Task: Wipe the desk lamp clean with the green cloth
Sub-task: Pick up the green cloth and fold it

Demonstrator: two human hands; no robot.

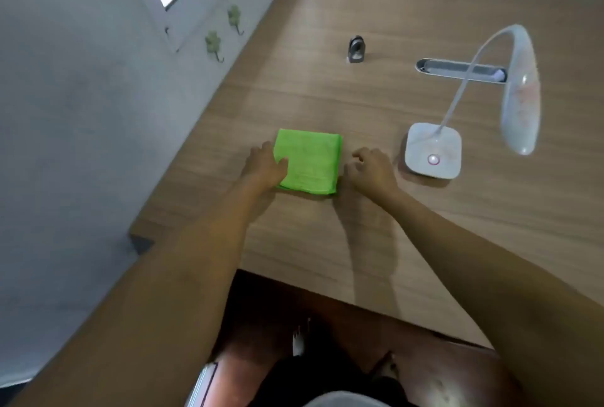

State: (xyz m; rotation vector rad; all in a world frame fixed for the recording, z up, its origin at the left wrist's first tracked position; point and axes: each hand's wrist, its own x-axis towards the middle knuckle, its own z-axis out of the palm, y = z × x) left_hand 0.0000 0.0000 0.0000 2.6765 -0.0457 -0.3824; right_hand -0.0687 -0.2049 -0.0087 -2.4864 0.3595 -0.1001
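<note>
A green cloth point(310, 161), folded into a square, lies flat on the wooden desk point(376, 243). My left hand point(264, 164) rests on its left edge, thumb on top of the cloth. Just off the cloth's right edge is my right hand point(369, 169), fingers curled, with nothing visibly in it. The white desk lamp stands to the right: a square base point(433, 150) with a pink button, a thin curved neck, and a long head point(521, 93) bent over toward me.
A small dark metal object point(355, 48) stands farther back on the desk. A long grey-and-white tray-like item point(457, 70) lies behind the lamp. The wall with two green hooks point(214, 44) borders the desk's left edge. My knees show below the desk's near edge.
</note>
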